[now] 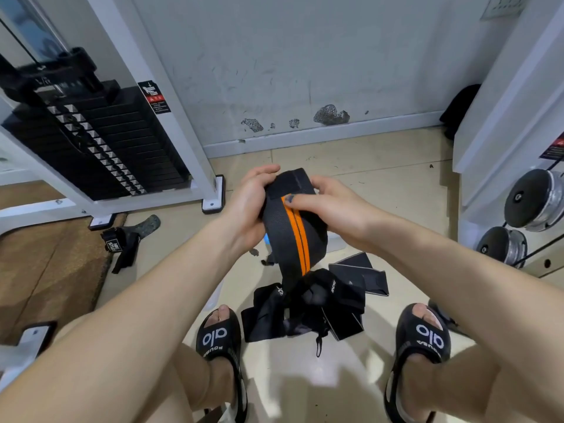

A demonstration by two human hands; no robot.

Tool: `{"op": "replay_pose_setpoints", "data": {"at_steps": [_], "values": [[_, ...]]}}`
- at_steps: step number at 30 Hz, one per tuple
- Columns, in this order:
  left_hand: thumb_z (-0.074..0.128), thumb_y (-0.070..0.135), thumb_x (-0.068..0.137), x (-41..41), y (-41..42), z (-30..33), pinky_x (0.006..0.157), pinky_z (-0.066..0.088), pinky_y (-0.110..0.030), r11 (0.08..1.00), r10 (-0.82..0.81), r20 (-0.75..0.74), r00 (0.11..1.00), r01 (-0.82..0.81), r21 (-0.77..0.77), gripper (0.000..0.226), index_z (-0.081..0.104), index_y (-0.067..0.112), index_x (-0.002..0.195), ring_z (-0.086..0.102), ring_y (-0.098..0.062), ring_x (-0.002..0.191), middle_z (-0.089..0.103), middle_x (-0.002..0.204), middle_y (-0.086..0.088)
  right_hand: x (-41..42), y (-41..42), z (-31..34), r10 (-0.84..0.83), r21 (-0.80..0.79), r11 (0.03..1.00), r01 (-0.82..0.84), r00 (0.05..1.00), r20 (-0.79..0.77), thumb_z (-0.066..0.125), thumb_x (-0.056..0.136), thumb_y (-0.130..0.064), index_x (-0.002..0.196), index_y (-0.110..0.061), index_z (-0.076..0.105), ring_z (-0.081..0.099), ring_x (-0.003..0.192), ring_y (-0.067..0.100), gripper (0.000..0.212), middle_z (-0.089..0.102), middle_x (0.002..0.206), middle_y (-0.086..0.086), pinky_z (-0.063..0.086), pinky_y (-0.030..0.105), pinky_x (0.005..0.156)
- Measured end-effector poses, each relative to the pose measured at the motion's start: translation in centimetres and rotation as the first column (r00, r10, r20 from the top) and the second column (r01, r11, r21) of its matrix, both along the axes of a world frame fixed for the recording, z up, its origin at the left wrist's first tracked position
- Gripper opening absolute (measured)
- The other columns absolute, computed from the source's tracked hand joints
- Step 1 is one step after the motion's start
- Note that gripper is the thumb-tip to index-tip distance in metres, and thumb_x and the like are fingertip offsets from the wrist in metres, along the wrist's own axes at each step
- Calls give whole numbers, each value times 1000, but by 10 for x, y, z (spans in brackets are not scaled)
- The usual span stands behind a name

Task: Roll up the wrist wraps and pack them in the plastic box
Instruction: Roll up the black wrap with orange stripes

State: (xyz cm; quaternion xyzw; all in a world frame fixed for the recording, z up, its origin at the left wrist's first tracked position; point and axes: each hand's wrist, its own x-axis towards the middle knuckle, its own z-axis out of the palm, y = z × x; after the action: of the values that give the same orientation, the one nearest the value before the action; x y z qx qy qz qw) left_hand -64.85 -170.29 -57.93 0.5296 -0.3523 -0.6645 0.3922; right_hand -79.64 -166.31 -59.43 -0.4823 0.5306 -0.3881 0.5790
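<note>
I hold a black wrist wrap [294,227] with an orange stripe above the floor [396,190], my left hand [248,203] and right hand [332,206] both curled round its upper end; its tail hangs to a heap of black wraps [311,306] between my sandals.

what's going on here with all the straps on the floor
A person sits over a tiled floor, holding a black wrist wrap with an orange stripe in both hands. The left hand grips its upper end while the right hand pinches it from the other side; the rest hangs down. More black wraps lie in a pile between the feet, not yet rolled. A plastic box is barely visible behind the wrap.
</note>
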Motion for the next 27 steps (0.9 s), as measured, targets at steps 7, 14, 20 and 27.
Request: {"op": "replay_pose_setpoints", "data": {"at_steps": [7, 14, 20, 27], "values": [[46, 27, 109, 6, -3, 6, 56, 61, -29, 988, -39, 36, 999, 33, 148, 24, 61, 12, 96, 70, -16, 57, 72, 65, -5, -4, 11, 5, 29, 12, 1000, -29, 999, 23, 70, 94, -15, 109, -13, 67, 74, 81, 18, 15, 76, 88, 1, 57, 33, 71], [42, 10, 107, -3, 2, 3, 62, 62, -28, 997, -47, 42, 998, 44, 65, 30, 64, 11, 128, 67, -19, 85, 67, 109, -11, -5, 12, 11, -53, 40, 998, 52, 998, 32, 69, 94, -14, 121, -7, 65, 74, 94, 24, 28, 75, 106, 15, 59, 37, 82], [51, 16, 107, 6, -10, 2, 99, 57, -38, 983, -50, -19, 999, 53, 177, 30, 63, -1, 128, 65, -25, 111, 66, 121, -16, -9, 14, 21, -68, 10, 998, 67, 995, 75, 69, 94, -12, 109, -7, 67, 72, 72, 17, 16, 75, 88, 7, 55, 28, 62], [26, 33, 106, 10, 8, 4, 76, 47, -35, 835, -326, 679, 658, 537, -119, 37, 61, 31, 119, 57, -18, 74, 65, 78, 3, -15, 5, 30, -196, 78, 980, 184, 963, 187, 67, 96, -17, 106, -7, 61, 61, 70, 21, 15, 60, 81, 8, 51, 35, 68]]}}
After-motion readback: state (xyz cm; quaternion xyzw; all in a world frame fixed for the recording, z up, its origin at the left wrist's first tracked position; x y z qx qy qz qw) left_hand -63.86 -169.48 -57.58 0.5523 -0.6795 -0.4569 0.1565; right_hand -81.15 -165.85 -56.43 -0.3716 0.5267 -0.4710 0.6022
